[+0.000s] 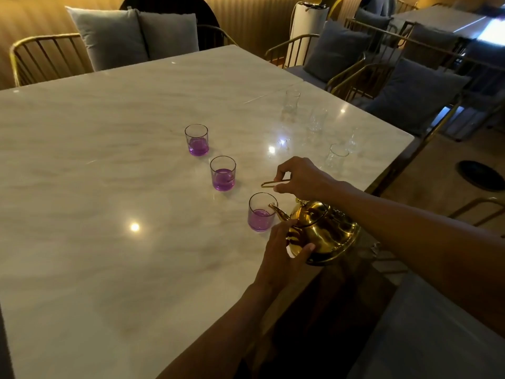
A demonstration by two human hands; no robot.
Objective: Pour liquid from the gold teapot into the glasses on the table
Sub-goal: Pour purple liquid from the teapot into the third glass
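Fingers [281,170] of the right hand [303,177] are pinched on the thin gold handle [273,183] of the teapot [323,232], holding it above the pot; fingers of the left hand [284,248] lie spread and fairly straight against the pot's near side, thumb [304,251] low on the body, clamped on nothing. Teapot sits tilted at the near right edge of the desk [109,187], its spout [277,210] over the rim of the nearest glass [261,212]; whether liquid is flowing cannot be told. Nearest glass holds purple liquid; a second glass [223,173] and a third glass [196,140] stand in a diagonal row beyond it, each apart from the next, each partly filled with purple. Four clear glasses [337,157] stand along the right side of the desk, apparently without liquid. Cushioned chairs [404,97] stand round the desk.
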